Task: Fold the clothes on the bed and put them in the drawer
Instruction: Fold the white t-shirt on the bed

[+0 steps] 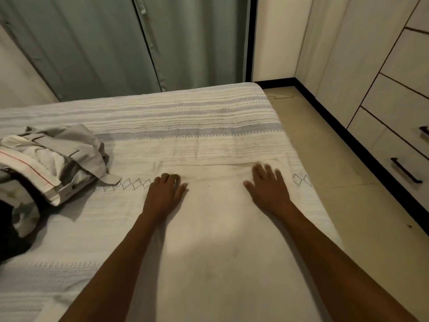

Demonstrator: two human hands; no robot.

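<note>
Both palms flat on a white garment (222,224) spread lengthwise along the right side of the bed (162,126). Left hand (166,194) pressing near the garment's left edge, fingers bent at the tips but gripping nothing. Right hand (267,189) splayed, fingers straight and apart, slightly blurred, close to the far right corner. Looks like smoothing before the next fold, so early in the task.

Still unfolded: a pile (53,163) of grey and white clothes, well apart to the left, 1 piece with a thin red stripe. Dark fabric (11,228) at the far left edge, too cut off to identify.

Drawers (394,145) along the right wall, all closed, 2 dark handles (406,170) visible, floor (325,173) between bed and cabinet.

Risks from here:
- Garment's right side lying close to the mattress edge; a hard outward sweep could slide it off onto the floor.
- White cloth on a pale striped cover; edges hard to read, so folds could land crooked.
- Uneven pressure from 2 hands could push a ridge into the middle rather than flatten it.
- Drawer shut; carrying a folded piece with both hands leaves none free for the handle, and a 1-handed hold may undo the fold.
</note>
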